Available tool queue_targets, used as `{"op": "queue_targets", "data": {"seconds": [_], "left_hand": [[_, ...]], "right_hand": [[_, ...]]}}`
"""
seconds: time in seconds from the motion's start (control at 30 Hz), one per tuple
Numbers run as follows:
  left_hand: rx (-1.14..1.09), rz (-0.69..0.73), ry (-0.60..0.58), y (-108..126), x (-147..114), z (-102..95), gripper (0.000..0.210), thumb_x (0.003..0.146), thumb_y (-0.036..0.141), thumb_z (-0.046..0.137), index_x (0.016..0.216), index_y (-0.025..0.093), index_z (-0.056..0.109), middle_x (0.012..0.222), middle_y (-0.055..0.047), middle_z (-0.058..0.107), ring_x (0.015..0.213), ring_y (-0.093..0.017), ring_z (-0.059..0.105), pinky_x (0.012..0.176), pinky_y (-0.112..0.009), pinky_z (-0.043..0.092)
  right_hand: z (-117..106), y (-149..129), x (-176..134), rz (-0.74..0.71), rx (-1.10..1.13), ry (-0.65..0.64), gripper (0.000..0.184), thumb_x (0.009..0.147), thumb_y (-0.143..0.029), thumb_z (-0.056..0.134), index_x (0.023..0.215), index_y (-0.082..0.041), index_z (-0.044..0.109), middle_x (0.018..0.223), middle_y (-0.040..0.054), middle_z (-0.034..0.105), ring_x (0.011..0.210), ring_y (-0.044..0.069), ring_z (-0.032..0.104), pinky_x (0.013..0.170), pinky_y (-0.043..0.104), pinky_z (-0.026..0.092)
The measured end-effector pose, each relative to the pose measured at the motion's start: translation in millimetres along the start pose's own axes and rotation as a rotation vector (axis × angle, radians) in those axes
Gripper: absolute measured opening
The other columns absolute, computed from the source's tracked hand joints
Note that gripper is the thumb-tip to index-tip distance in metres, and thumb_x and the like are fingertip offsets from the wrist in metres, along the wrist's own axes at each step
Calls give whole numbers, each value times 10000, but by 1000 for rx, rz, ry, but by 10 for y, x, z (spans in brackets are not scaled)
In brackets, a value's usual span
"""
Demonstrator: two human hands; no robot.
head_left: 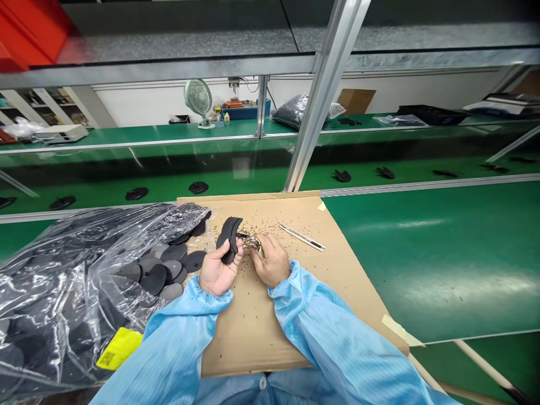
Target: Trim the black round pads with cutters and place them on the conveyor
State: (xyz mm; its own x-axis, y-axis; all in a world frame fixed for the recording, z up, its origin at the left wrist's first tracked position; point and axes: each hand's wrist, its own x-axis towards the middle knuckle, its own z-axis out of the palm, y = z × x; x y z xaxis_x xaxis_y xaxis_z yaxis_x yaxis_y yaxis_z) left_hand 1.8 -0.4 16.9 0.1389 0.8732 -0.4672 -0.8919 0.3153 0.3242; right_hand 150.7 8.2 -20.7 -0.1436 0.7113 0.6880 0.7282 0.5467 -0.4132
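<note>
My left hand (220, 272) grips a black curved plastic part (230, 236), holding it upright above the cardboard sheet (240, 343). In my right hand (270, 261) is a pair of nippers (255, 243), fingers wrapped round the handles. The tool's metal tip points left and meets the part's right edge; whether it touches is too small to tell. Tiny black bits lie scattered on the cardboard around both hands. To the right of them lies a slim utility knife (302, 237).
A clear plastic bag (95, 264) spills black discs (172, 270) at the left, with a yellow label (120, 349) on it. Beyond the cardboard, a green conveyor belt (253, 169) carries several black parts. A slanted metal post (323, 95) rises behind the cardboard. A fan (198, 98) stands farther back.
</note>
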Motion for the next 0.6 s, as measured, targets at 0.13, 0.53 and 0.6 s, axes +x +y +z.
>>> {"op": "queue_targets", "data": {"seconds": [0.13, 0.53, 0.6], "left_hand": [[-1, -6, -3, -3, 12, -14, 249, 917, 50, 381, 867, 94, 621, 762, -80, 708, 710, -135, 701, 669, -221, 598], [7, 3, 11, 8, 5, 2, 240, 897, 44, 400, 898, 99, 634, 765, -80, 700, 716, -137, 694, 675, -226, 590], [25, 11, 6, 8, 12, -1, 243, 898, 46, 402, 857, 104, 634, 770, -78, 699, 717, -132, 690, 673, -224, 585]], "right_hand": [[-3, -5, 2, -7, -13, 11, 211, 900, -249, 482, 1064, -166, 587, 887, 89, 605, 815, 218, 554, 741, 325, 475], [-10, 16, -11, -2, -52, -39, 242, 884, -200, 470, 1089, -181, 599, 858, 76, 618, 786, 209, 573, 723, 308, 477], [-17, -6, -14, 19, -1, -49, 230, 892, -207, 465, 1075, -177, 602, 851, 76, 620, 770, 202, 579, 705, 305, 481]]}}
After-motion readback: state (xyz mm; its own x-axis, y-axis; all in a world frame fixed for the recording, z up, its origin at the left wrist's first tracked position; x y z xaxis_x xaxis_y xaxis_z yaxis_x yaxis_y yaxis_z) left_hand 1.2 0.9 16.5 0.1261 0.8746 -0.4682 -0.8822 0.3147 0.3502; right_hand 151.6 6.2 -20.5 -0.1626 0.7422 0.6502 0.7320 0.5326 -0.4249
